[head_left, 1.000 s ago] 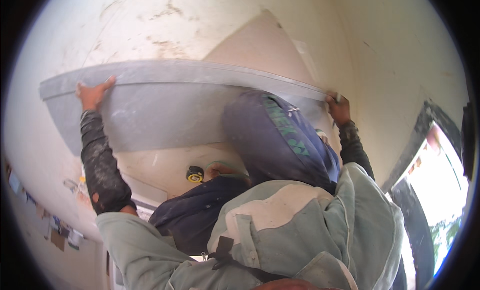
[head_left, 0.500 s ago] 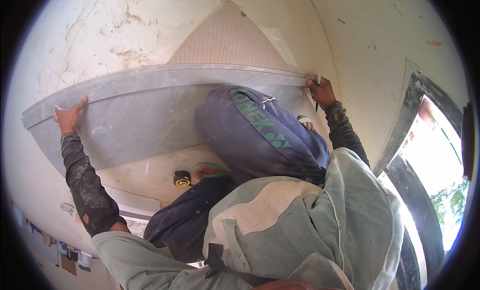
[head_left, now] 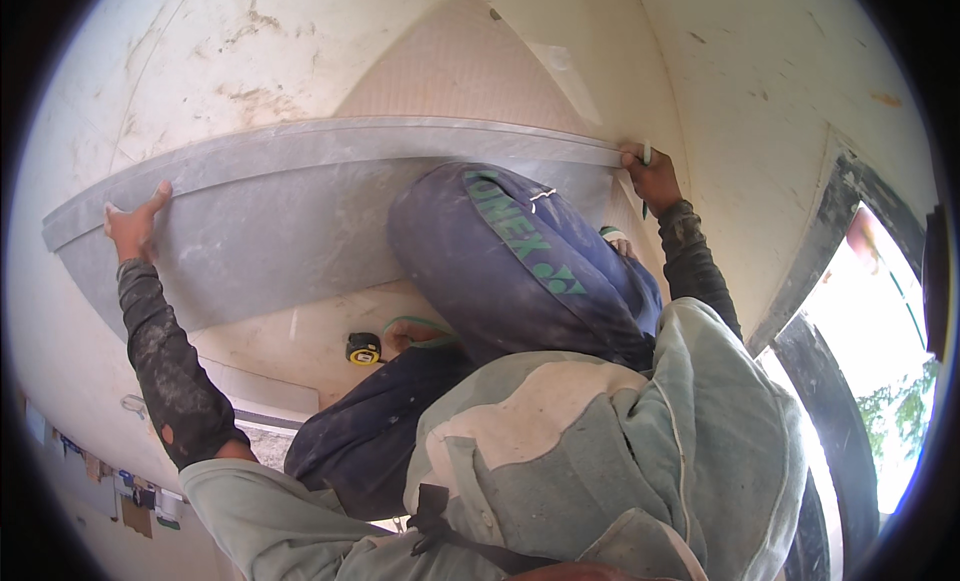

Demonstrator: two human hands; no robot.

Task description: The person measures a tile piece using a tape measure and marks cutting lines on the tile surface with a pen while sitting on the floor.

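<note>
A long, narrow grey strip (head_left: 400, 141) lies along the far edge of a wider grey panel (head_left: 290, 241) in front of me. At its left end, my left hand (head_left: 133, 229) presses on it with thumb and fingers spread apart. My right hand (head_left: 655, 181) has its fingers closed at the strip's right end. A slim green and pale pen-like stick (head_left: 646, 155) pokes out between those fingers. My bent knee (head_left: 470, 231) in blue trousers hides part of the panel. A black and yellow tape measure (head_left: 363, 348) rests on the floor beside my bare foot (head_left: 412, 332).
Pale, stained boards (head_left: 250, 61) and a pinkish ribbed triangular area (head_left: 460, 71) are beyond the strip. On the right stands a dark-framed opening (head_left: 860, 351) with bright light. A pale block (head_left: 265, 391) lies near my left arm; several small items (head_left: 135, 496) are at the far lower left.
The whole view has shifted slightly, with the strip and tape measure appearing a little higher. Both hands keep the same places on the strip.
</note>
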